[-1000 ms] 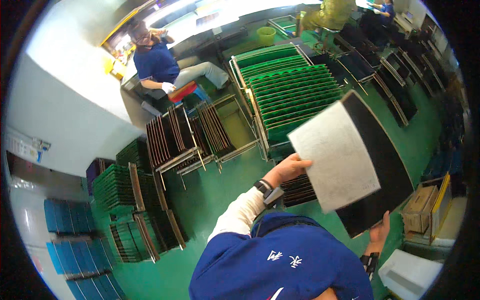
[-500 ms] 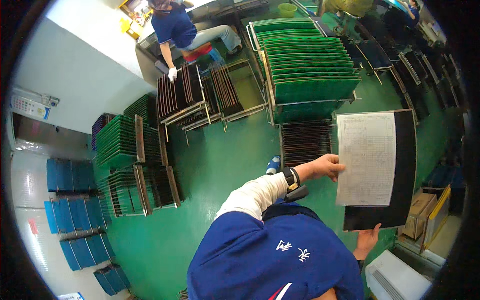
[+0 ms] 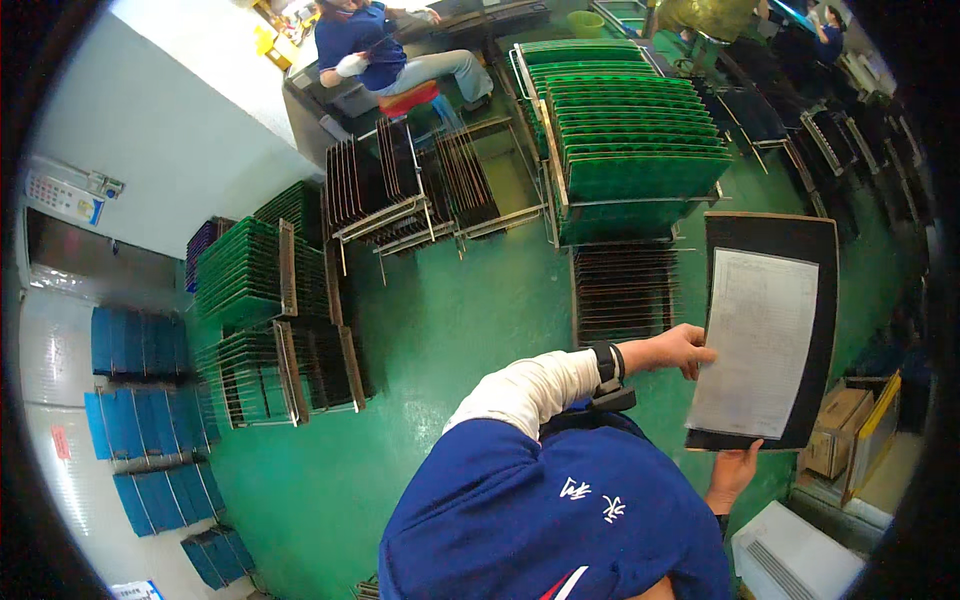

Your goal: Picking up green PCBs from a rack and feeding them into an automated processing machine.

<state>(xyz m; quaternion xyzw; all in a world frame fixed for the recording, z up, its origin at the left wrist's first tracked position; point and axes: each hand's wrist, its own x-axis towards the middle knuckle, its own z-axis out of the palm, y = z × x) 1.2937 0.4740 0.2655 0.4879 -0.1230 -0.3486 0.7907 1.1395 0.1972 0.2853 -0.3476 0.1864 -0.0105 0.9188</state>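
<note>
At the right of the head view, my right hand grips a thin black panel by its lower edge. Over the panel's face lies a white printed paper sheet, slightly tilted, with black showing above and to the right of it. My left hand has its fingers closed on the left edge of the sheet; whether they also touch the panel behind, I cannot tell. The left thumb and fingertips are partly hidden at that edge.
Ahead stands a tall rack of green panels, above a rack of dark panels. More racks stand at left. A seated co-worker is at far left. Cardboard box and white appliance lie at lower right.
The sheet has shifted down and right across the panel and tilted. My left hand has moved slightly right and down with it. The co-worker's gloved hand has left the dark panel rack.
</note>
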